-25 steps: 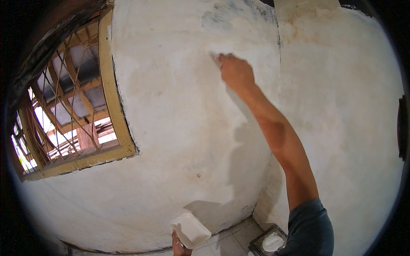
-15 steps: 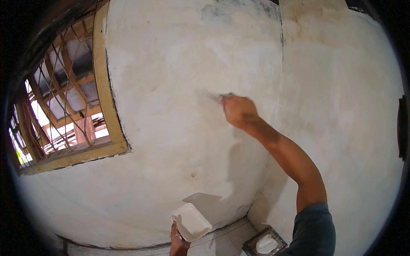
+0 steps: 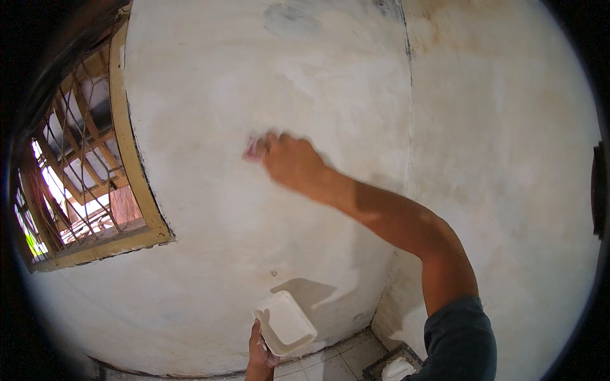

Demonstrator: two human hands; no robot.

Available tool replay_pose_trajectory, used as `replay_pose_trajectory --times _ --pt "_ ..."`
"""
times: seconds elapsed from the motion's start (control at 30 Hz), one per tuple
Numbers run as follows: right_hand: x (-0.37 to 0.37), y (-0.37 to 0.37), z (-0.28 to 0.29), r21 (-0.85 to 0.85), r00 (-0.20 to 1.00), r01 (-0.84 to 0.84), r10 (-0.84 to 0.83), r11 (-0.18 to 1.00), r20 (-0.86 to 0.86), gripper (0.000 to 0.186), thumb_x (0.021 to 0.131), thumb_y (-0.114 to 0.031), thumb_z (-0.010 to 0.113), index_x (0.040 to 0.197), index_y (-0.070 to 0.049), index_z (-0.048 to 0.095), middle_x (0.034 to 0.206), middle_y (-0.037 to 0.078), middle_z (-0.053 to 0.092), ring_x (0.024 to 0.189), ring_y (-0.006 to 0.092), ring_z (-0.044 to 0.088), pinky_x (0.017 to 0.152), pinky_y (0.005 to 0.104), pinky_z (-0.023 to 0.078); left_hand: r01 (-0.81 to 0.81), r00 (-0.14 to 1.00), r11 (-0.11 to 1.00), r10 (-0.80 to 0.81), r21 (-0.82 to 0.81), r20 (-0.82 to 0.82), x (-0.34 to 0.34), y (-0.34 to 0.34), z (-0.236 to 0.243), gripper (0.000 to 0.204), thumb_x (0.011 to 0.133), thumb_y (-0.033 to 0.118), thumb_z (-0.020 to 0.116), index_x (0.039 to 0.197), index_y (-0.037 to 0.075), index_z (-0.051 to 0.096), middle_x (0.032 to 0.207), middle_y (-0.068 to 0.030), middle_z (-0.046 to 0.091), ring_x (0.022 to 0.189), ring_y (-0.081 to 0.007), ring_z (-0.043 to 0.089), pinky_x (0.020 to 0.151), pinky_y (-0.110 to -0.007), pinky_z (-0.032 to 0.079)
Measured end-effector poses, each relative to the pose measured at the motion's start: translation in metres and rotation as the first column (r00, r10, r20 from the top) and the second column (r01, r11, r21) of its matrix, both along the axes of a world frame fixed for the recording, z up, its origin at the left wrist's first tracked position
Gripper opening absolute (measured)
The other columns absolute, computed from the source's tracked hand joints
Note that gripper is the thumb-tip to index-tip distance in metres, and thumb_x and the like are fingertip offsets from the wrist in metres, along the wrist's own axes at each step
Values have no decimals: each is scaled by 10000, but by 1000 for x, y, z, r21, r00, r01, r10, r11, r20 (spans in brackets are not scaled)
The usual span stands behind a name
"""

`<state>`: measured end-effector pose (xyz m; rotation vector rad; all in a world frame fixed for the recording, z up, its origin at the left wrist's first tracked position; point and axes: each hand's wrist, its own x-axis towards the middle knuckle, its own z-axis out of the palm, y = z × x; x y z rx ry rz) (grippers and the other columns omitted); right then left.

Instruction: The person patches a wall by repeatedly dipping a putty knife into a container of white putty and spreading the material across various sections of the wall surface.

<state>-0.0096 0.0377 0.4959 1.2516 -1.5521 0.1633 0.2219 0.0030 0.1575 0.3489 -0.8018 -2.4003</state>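
Note:
My right hand (image 3: 293,162) is closed around what looks like a small paintbrush (image 3: 253,150), with pale and reddish parts smeared by motion. It is at the whitish, blotchy wall (image 3: 210,216), reached from the lower right; whether the bristles touch the wall is hard to make out. Low in the view, my left hand (image 3: 259,352) grips the left side of a white rectangular tray (image 3: 297,345). The tray is tilted so its inside faces me, with white material within. Its shadow falls on the wall behind.
A barred window with a yellowish wooden frame (image 3: 152,236) is at the left. The wall corner (image 3: 408,127) runs down to the right of my hand. On the tiled floor (image 3: 337,365), a dark-edged square item (image 3: 379,363) bears something white (image 3: 398,370). A dark object (image 3: 598,190) stands at the right rim.
My right hand has swept left across the wall with the brush. The view has shifted slightly, and the window sits farther left. My left hand still holds the tray.

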Motion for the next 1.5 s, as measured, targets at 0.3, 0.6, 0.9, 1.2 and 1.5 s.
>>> replay_pose_trajectory --times 0.3,0.6,0.9,1.2,1.5 --pt "-70 68 81 -313 999 -45 48 949 2 332 865 -125 489 1154 -158 649 1000 68 652 888 261 638 717 403 542 -24 996 999 27 -32 81 -14 11 1 539 994 429 383 1385 62 442 1325 -115 539 1207 -279 532 1037 -417 429" --pt "-77 51 -137 -102 988 -35 19 994 -155 246 709 -94 630 941 -16 654 984 134 592 787 250 601 638 324 565 -7 995 998 13 -63 96 -18 23 -9 540 1003 425 365 1399 64 427 1338 -113 532 1221 -269 522 1047 -388 415" --pt "-21 107 -229 -220 277 -186 266 958 923 189 844 -127 612 971 11 595 919 222 644 847 374 642 747 431 504 0 991 991 18 -134 131 -31 24 -19 560 1008 437 354 1426 65 377 1377 -108 496 1244 -265 505 1051 -416 419" --pt "18 88 -312 -380 -218 -328 322 865 921 435 790 -139 675 1145 67 532 972 258 642 948 372 651 835 403 497 -45 995 998 48 -35 84 -40 13 -46 557 992 441 421 1394 56 411 1330 -120 534 1199 -240 545 1011 -385 454" --pt "49 80 -309 -47 66 -371 76 928 995 569 774 -112 672 1275 88 490 1060 263 643 1015 386 631 891 383 485 -18 998 1000 17 9 56 -35 17 -43 564 987 447 440 1371 34 427 1281 -135 568 1141 -236 588 992 -377 471"
